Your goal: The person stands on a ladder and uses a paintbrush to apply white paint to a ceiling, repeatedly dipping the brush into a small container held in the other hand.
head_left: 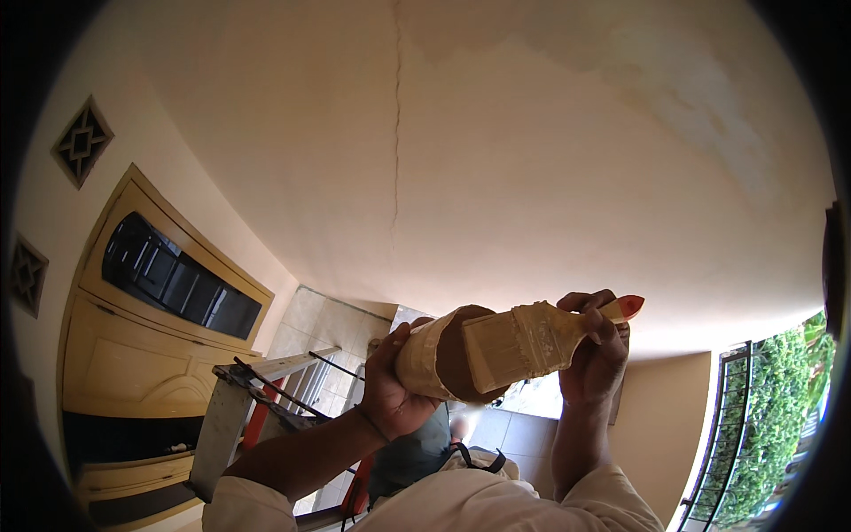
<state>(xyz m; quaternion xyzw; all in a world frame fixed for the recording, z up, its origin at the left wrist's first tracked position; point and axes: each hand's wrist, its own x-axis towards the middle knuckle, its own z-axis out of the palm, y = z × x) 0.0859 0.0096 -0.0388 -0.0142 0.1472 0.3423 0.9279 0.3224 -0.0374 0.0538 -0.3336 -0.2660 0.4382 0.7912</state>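
left hand (390, 377): fingers wrapped round tub (421, 359) | right hand (596, 350): fingers gripping brush (539, 341) | bristles (496, 353) overlap tub's open end, contact unclear

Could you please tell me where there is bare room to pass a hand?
Likely in front of the wall, above the brush and right of the crack; depth is hard to judge. It is crowded between the left hand and right hand, where the brush overlaps the container, and beside the left forearm, where the ladder stands.
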